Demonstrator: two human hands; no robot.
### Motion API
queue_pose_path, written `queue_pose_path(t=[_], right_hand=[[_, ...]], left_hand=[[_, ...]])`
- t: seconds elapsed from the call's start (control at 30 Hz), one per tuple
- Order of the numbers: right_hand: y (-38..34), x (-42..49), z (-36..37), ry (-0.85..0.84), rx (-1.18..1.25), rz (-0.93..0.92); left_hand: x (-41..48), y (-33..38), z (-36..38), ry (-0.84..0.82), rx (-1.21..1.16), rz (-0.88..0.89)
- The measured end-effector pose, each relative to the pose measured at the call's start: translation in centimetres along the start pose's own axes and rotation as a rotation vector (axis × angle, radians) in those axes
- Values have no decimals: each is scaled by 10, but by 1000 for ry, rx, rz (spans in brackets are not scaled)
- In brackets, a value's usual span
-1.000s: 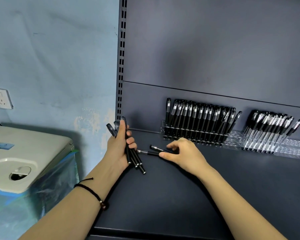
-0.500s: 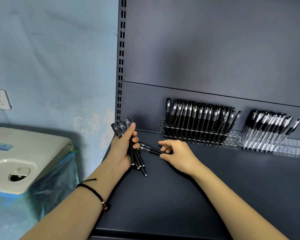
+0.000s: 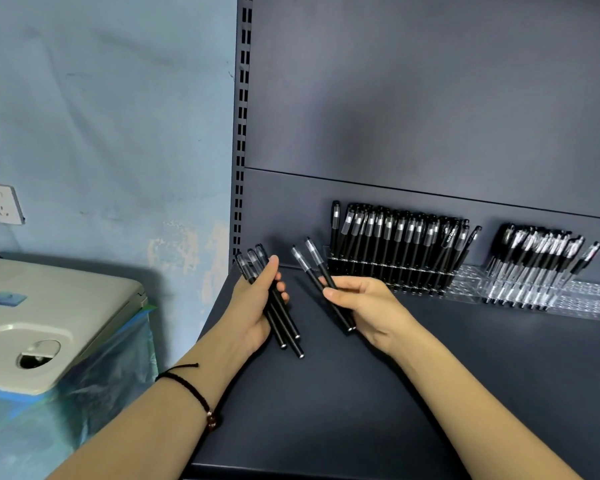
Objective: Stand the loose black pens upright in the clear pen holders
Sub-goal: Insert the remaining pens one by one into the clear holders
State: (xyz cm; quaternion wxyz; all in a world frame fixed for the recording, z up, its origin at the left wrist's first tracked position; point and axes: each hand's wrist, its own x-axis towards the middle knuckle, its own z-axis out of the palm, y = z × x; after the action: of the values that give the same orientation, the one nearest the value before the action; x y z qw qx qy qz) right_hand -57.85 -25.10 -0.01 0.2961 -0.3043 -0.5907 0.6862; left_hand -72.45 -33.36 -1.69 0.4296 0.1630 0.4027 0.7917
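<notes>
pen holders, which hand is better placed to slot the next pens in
Probably the right hand: it holds two pens close to the nearer pen holder, while the left hand grips its bundle farther off by the shelf upright.

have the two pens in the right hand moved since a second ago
Yes. The right hand has lifted the two pens off the shelf; their caps now rise beside the left end of the left pen holder.

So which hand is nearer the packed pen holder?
Right. The right hand, gripping two pens, is just in front of the pen holder; the left hand, gripping a bundle, is farther left.
</notes>
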Motion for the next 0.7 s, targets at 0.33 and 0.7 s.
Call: queue_pose_path(t=[0.33, 0.7], right_hand=[[10, -14, 28, -186, -266, -199], [-51, -20, 26, 7, -277, -556]], left_hand=[[-7, -3, 4, -78, 129, -35], [-29, 11, 22, -392, 439, 273]])
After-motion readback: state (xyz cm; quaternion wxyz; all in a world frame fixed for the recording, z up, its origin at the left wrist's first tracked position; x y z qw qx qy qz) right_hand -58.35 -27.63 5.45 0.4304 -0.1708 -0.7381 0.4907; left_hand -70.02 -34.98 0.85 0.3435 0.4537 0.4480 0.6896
